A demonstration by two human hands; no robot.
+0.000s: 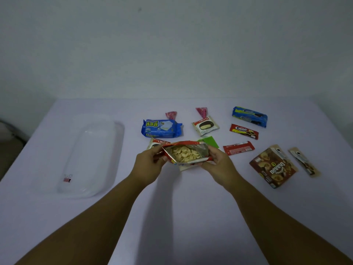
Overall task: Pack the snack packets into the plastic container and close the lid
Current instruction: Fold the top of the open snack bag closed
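Observation:
My left hand (148,163) and my right hand (219,163) both hold an opened red snack bag (186,153) above the table, its mouth spread so that pale curled snacks show inside. The clear plastic container (91,155) lies at the left with a small pink binder clip (67,178) at its near end. Behind the bag lie a blue wafer packet (161,128), two Choco Pie packets (205,125) (155,144), a green packet (209,141) and two pink cone sweets (171,115) (201,111).
To the right lie a blue cookie pack (249,116), a red cookie packet (244,131), a red wafer bar (238,148), a brown snack box (273,167) and a beige stick packet (304,162). A pale cloth covers the table (172,217); a wall stands behind.

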